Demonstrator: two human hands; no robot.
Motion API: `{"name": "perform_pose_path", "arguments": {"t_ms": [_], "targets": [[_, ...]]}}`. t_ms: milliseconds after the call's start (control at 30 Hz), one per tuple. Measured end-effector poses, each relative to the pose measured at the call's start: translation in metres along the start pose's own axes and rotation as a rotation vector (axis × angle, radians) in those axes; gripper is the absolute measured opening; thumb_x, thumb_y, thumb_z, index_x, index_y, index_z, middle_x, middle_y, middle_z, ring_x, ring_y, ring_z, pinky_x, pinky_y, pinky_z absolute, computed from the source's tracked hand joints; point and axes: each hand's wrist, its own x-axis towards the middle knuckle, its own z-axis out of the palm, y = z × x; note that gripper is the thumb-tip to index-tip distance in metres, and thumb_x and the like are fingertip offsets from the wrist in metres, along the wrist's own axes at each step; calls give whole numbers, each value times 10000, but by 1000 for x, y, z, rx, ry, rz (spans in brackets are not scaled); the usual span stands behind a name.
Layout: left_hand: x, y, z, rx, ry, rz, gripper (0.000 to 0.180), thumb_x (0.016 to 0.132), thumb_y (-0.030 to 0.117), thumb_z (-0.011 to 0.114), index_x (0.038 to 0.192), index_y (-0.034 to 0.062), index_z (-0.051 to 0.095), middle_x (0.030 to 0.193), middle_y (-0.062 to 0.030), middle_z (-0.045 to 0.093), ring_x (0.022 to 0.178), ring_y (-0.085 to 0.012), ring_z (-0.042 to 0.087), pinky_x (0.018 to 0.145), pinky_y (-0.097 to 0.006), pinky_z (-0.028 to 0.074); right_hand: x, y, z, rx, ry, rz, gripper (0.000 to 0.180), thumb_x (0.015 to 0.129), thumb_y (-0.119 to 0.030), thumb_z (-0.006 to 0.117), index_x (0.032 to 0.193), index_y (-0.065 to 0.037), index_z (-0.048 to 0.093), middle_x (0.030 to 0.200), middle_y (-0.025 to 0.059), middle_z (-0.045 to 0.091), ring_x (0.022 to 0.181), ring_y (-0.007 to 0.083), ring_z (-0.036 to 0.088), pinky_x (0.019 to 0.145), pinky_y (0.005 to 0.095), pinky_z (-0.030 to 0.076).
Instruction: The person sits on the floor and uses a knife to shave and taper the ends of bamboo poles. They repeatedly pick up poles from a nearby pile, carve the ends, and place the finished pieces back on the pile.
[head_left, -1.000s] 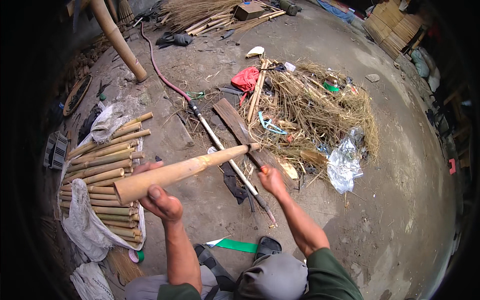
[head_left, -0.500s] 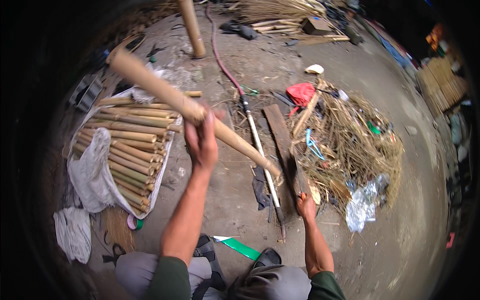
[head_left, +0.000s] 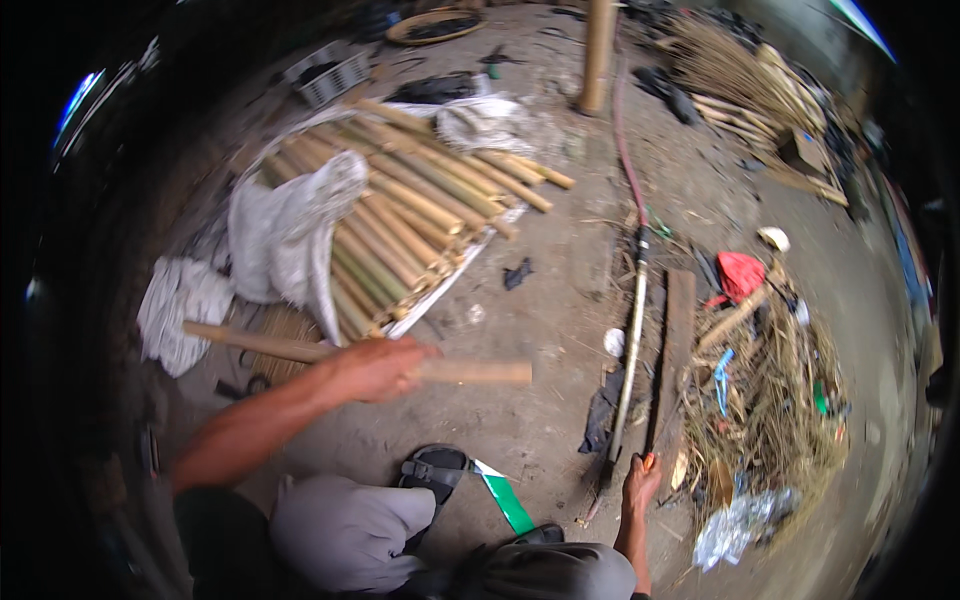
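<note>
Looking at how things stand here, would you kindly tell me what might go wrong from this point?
The bamboo piece in the left hand might swing into the bamboo stack beyond it and set loose pieces rolling. The green strip between the sandals might slide if stepped on. The white pipe, its lower end near the right hand, might get knocked or catch a foot.
</note>
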Motion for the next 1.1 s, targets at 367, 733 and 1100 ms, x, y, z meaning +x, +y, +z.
{"name": "perform_pose_path", "arguments": {"t_ms": [367,733,1100], "targets": [[-71,-79,137,322,-164,-165,480,810,156,717,1275,225,622,1110,-66,619,1161,-286,584,956,-532,405,-52,-40,35,218,-421,66,130,887,-136,623,827,-94,516,628,-48,427,500,70,383,452,283,303],[-151,-192,165,331,113,-385,197,872,133,638,1047,176,716,1101,-55,605,1258,-269,516,1202,-741,109,-112,-102,21,-506,-569,-231,491,949,-467,525,1291,-138,649,1103,314,677,1062,390,680,913,537,486],[-239,-366,50,498,472,-1119,665,934,244,670,1547,166,424,1659,-83,297,1563,-314,196,1178,-783,128,-115,-72,35,-17,-476,103,213,902,-286,602,988,-92,585,784,102,535,669,209,527,597,384,409]]}}
